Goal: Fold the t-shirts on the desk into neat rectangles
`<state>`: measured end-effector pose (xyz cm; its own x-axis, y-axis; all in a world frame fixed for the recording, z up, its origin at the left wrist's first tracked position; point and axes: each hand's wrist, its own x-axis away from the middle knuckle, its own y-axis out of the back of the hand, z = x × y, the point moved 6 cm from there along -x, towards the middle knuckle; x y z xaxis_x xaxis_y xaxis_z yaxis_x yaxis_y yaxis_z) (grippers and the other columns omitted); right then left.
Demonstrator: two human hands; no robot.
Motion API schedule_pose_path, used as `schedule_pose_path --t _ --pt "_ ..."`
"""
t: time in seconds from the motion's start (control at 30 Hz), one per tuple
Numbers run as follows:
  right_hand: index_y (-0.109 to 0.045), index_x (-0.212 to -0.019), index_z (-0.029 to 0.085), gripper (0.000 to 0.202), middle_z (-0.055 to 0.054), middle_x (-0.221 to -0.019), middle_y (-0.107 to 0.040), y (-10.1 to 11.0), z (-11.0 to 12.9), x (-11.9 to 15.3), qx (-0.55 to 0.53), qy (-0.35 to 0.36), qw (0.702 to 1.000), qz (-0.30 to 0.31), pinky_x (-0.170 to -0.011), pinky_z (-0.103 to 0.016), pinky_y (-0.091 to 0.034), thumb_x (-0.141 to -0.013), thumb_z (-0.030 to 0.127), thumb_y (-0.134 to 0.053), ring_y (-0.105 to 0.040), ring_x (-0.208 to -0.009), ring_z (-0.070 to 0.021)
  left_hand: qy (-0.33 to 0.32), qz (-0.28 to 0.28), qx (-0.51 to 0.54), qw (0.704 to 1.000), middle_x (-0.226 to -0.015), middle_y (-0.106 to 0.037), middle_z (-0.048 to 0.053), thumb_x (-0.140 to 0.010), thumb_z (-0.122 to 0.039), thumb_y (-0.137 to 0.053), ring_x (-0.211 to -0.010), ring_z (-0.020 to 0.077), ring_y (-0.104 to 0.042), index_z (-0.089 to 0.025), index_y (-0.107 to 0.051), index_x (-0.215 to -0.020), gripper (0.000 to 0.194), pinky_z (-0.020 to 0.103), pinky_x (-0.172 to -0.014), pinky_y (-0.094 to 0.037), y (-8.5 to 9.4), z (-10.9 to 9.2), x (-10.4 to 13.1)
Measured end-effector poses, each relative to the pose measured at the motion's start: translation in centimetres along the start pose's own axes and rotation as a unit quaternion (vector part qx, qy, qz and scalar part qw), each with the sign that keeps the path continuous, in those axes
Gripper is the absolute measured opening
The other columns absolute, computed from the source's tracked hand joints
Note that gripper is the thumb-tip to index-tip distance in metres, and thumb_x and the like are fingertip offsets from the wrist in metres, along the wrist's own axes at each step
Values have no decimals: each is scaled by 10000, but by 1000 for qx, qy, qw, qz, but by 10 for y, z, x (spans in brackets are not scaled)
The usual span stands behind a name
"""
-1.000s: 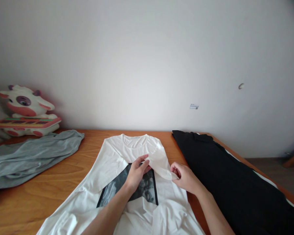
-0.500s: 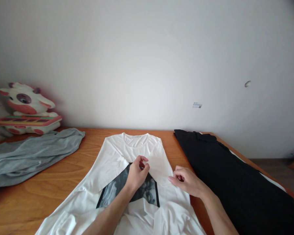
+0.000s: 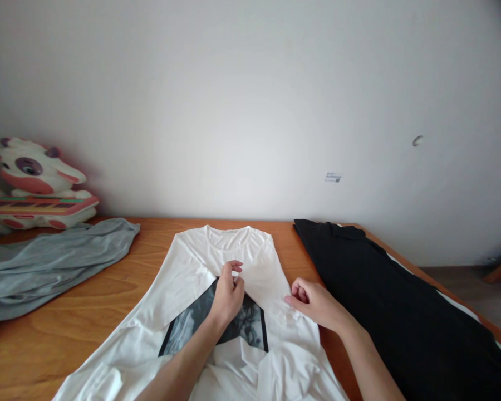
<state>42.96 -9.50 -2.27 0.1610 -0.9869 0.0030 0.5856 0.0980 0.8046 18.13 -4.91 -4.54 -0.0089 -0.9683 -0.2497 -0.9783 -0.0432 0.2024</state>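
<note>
A white T-shirt point(image 3: 229, 259) lies spread on the wooden table, its neckline toward the wall. Both sleeves are folded inward over the chest, partly covering a dark grey printed panel point(image 3: 192, 317). My left hand point(image 3: 229, 292) is over the middle of the chest, at the inner end of the folded right-hand sleeve point(image 3: 267, 278). Its thumb and fingers are parted, with nothing visibly held. At the shirt's right edge, my right hand point(image 3: 315, 303) rests by that sleeve, fingers loosely bent and the thumb apart. The lower part of the shirt is bunched and wrinkled near me.
Black folded clothing point(image 3: 367, 301) with a white edge lies along the right side. A grey garment point(image 3: 67, 262) lies at the left, in front of a cow-shaped toy keyboard point(image 3: 37, 192). The wooden table point(image 3: 121, 295) meets a white wall point(image 3: 250, 111) at the back.
My left hand has let go of the sleeve; its thumb and fingers have spread a little. My right hand has barely moved. The whole view has shifted slightly.
</note>
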Motion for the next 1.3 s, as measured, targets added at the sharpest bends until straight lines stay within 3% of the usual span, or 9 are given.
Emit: schedule_pose_path --t 0.33,0.57,0.63,0.8,0.87,0.97,1.1,1.2,1.3 --pt "-583 -900 242 417 56 -746 -553 -2 2 -1 2 6 1000 -23 -618 -265 -385 -707 508 -840 -522 -676 -143 -96 27 -122 987 -943 -621 39 -836 -101 -379 -869 198 -636 -230 -577 -955 266 347 -838 -506 5 -27 7" --pt "-616 -1072 246 266 -54 -1037 -638 -5 14 -3 10 86 991 -99 -887 -355 -495 -897 440 -662 -624 -998 -229 -167 19 -230 959 -1053 -624 92 -855 -104 -444 -1005 268 -604 -213 -612 -986 238 468 -922 -496 6 -38 10" --pt "-629 -1074 241 237 -73 -1060 -643 -5 11 -5 11 89 989 -118 -917 -375 -497 -939 433 -599 -634 -1021 -240 -217 61 -258 940 -1121 -633 105 -885 -138 -498 -1063 276 -589 -213 -629 -1043 219 479 -962 -478 -1 -49 17" --pt "-632 -1073 226 282 -108 -1062 -694 -7 2 -11 -22 81 983 -162 -914 -402 -518 -1014 404 -421 -662 -1004 -250 -309 300 -252 866 -1270 -669 102 -917 -368 -671 -1154 284 -596 -237 -655 -1234 343 443 -1007 -466 -36 -63 46" --pt "-630 -1079 230 286 -113 -1075 -709 -7 -2 -12 -29 72 981 -179 -926 -409 -520 -1010 405 -415 -664 -1017 -254 -298 321 -247 865 -1261 -688 90 -909 -392 -695 -1161 289 -602 -255 -700 -1194 316 439 -1005 -464 -42 -61 49" --pt "-630 -1079 233 286 -111 -1079 -717 -10 -3 -13 -25 72 980 -181 -926 -401 -520 -1006 400 -409 -666 -1028 -251 -270 304 -238 882 -1169 -727 59 -942 -288 -655 -1113 259 -630 -278 -763 -1061 161 420 -995 -458 -44 -56 47" --pt "-625 -1094 220 289 -107 -1055 -709 -14 -2 -13 -8 79 982 -171 -896 -388 -519 -1004 390 -410 -672 -993 -243 -256 272 -226 900 -1100 -740 51 -974 -287 -602 -1052 241 -652 -269 -763 -994 163 409 -974 -459 -41 -55 41" --pt "-626 -1088 211 286 -103 -1024 -699 -11 2 -11 -9 81 982 -170 -862 -377 -522 -994 394 -427 -670 -957 -239 -199 144 -262 933 -1135 -701 82 -992 -325 -546 -1056 257 -635 -239 -707 -1063 196 415 -954 -470 -19 -49 22" --pt "-637 -987 227 246 -80 -972 -676 -4 17 -6 -2 105 982 -159 -825 -344 -513 -984 399 -462 -654 -896 -214 -104 13 -351 930 -1083 -675 106 -968 -301 -545 -1026 282 -624 -208 -662 -1093 194 426 -920 -475 11 -32 2"
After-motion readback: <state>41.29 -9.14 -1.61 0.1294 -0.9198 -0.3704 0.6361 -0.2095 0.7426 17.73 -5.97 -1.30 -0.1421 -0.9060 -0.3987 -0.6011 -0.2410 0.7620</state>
